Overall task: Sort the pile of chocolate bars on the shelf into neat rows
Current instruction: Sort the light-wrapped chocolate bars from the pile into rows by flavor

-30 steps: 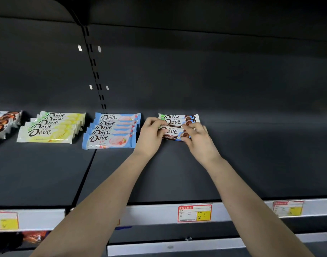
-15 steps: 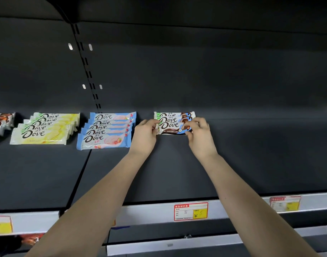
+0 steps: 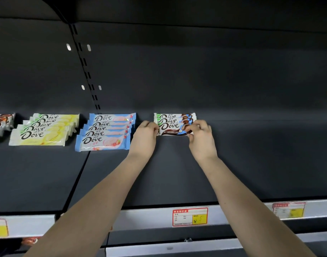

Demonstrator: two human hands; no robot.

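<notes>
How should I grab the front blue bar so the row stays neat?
Pinch the front blue bar by its two short crimped ends, reaching in from the front. It lies flat, both ends free, and its back edge meets the next bar. The left hand and right hand pinch the brown bar likewise.

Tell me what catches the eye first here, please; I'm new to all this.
Two bare arms reach in, and the left hand and right hand pinch the two ends of the front brown Dove bar, in a short row at the back of the dark shelf. To its left lie a neat blue Dove row and a yellow Dove row. A red-framed price tag sits on the shelf's front edge.
</notes>
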